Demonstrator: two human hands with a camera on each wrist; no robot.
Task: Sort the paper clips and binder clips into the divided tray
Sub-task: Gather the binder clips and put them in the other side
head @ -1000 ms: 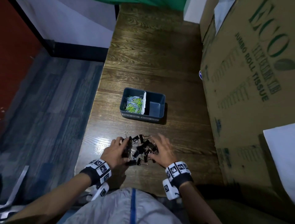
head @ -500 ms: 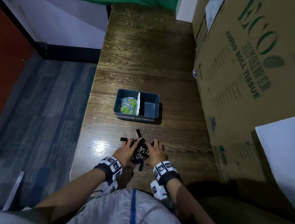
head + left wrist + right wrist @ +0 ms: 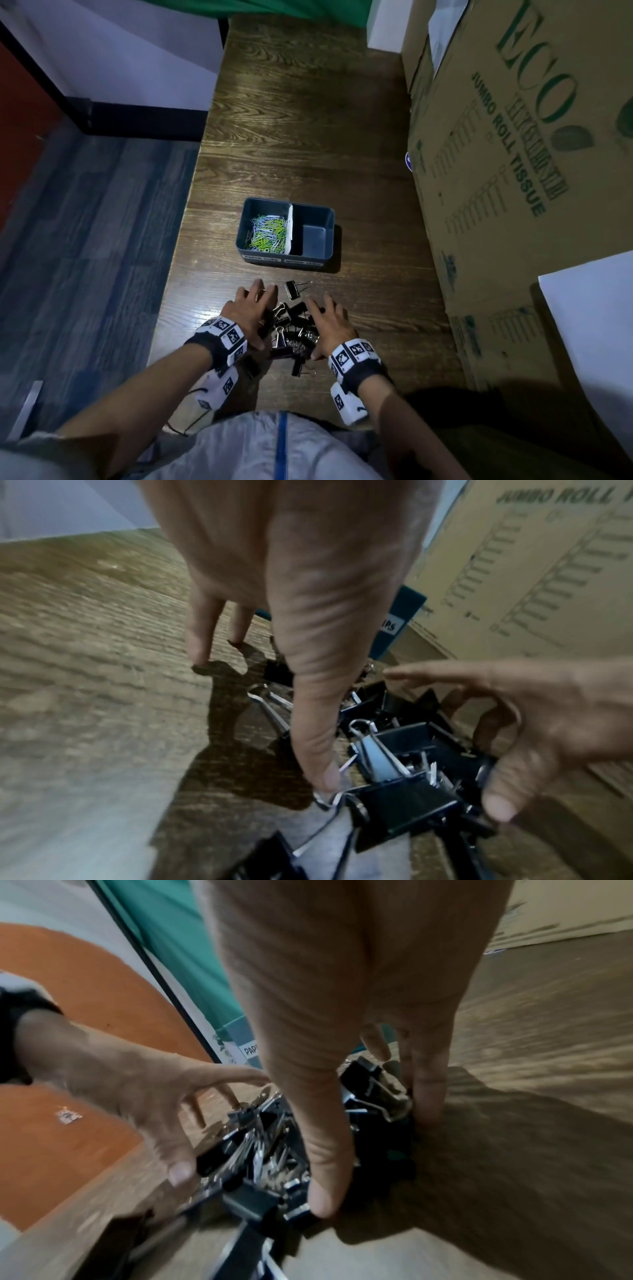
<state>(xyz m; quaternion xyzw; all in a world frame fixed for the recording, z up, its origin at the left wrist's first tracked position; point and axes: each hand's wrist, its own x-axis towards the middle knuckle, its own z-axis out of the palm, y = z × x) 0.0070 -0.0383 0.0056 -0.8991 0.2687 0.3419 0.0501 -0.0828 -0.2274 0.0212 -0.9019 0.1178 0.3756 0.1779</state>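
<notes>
A blue divided tray (image 3: 245, 240) stands mid-table. Its left compartment holds colourful paper clips (image 3: 267, 233); the right compartment (image 3: 315, 236) looks bare. Nearer me, a pile of black binder clips (image 3: 294, 330) lies on the wood between my hands. My left hand (image 3: 251, 306) flanks the pile's left side with straight, spread fingers, and its thumb (image 3: 318, 764) touches a clip's wire handle. My right hand (image 3: 329, 322) flanks the right side with fingertips on the table, its thumb (image 3: 325, 1191) against the clips. One binder clip (image 3: 294, 289) lies apart, toward the tray.
Large cardboard boxes (image 3: 513, 171) wall off the table's right side. The table's left edge (image 3: 178, 274) drops to a blue carpet floor. Another stray binder clip (image 3: 298, 368) lies near the front edge, close to my body. Bare wood stretches beyond the tray.
My hands, pressed tight around the pile half a second ago, have moved apart and stretched their fingers forward. The clips have loosened and spread between them.
</notes>
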